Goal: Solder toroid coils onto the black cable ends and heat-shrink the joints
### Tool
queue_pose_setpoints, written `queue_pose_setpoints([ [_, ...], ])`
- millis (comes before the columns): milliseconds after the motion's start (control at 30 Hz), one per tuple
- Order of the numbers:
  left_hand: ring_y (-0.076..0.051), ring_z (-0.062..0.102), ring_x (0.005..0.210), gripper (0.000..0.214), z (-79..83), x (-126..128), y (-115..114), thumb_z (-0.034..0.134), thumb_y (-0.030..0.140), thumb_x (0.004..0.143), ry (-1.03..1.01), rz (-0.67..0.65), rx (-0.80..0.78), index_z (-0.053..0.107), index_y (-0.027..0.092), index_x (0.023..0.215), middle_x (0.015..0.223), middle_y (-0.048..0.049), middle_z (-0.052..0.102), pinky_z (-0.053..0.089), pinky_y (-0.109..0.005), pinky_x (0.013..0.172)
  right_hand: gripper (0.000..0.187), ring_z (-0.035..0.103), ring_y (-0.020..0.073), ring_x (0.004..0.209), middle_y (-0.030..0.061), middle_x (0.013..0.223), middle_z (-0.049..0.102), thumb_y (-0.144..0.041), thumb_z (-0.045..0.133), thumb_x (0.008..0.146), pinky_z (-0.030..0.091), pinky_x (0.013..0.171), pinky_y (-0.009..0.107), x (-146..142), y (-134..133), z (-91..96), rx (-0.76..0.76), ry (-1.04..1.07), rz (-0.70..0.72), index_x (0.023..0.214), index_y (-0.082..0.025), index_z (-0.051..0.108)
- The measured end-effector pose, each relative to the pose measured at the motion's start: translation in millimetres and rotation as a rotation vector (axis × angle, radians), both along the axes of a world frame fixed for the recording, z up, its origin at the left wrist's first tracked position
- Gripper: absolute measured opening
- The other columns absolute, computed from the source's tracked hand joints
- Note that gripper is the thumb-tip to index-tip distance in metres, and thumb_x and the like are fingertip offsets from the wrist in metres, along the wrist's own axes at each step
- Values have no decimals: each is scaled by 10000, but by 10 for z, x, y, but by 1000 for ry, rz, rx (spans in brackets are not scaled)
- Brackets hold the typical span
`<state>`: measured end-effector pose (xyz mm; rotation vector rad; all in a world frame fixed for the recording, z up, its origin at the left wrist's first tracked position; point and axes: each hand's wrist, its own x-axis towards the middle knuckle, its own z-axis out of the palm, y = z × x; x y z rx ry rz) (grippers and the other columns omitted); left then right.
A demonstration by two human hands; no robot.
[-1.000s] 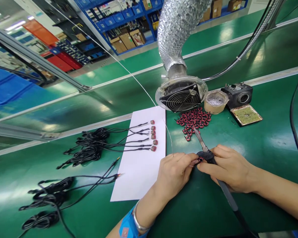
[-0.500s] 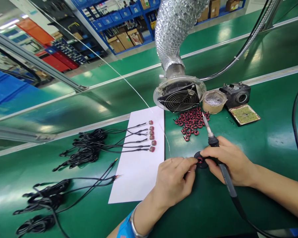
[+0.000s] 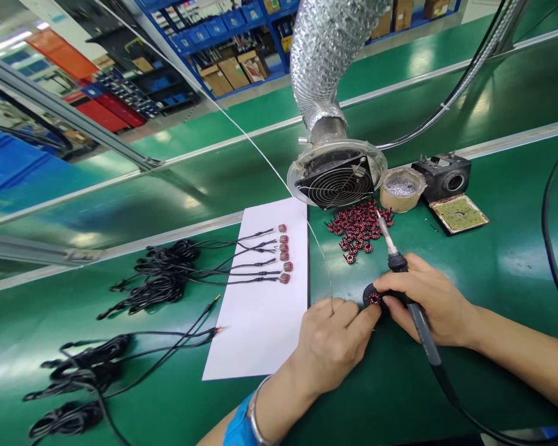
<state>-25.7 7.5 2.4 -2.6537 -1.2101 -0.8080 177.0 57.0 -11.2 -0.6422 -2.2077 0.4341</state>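
Note:
My right hand (image 3: 434,303) is closed around a soldering iron (image 3: 423,328), its tip pointing up and away from me. That hand's thumb and forefinger also touch the edge of a small black round holder (image 3: 369,292). On the holder lies a red-and-black ring-shaped part (image 3: 374,298). My left hand (image 3: 337,344) is closed just left of the holder, its fingertips close to the ring. A thin solder wire (image 3: 324,257) comes down from above into this hand; the fingers hide its end.
A heap of similar rings (image 3: 360,226) lies below a fume extractor fan (image 3: 337,183). Beside it stand a round tub (image 3: 402,189) and an iron stand with a sponge (image 3: 459,214). At left, cabled parts (image 3: 284,257) lie on white paper (image 3: 255,334), near bundled black cables (image 3: 167,272).
My left hand has moved right and slightly down along the holder's edge, and the solder wire has shifted right with it. My right hand and the iron have barely moved.

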Motion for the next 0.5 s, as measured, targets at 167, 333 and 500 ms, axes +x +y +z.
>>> queue_pose_setpoints([
  [167,-153,470,503,203,-35,-32,9,495,111,940,-39,-58,-75,676,202,962,565,30,529,346,-300,516,245,434,155,656,34,834,674,-75,515,892,407,656,301,-23,8,-38,-21,5,13,1112,-181,529],
  [333,-134,589,562,191,-49,-72,42,536,112,894,-152,-2,-234,646,183,1034,682,20,658,423,-276,564,241,447,147,653,21,833,682,-63,495,906,399,659,298,-57,26,-68,-19,27,23,1107,-189,534],
  [500,-144,635,573,143,-51,-66,84,527,171,939,-111,60,-232,664,176,980,692,13,693,451,-276,570,249,472,140,637,10,828,682,-68,488,910,405,655,291,-59,40,-83,-8,30,22,1112,-203,541],
])
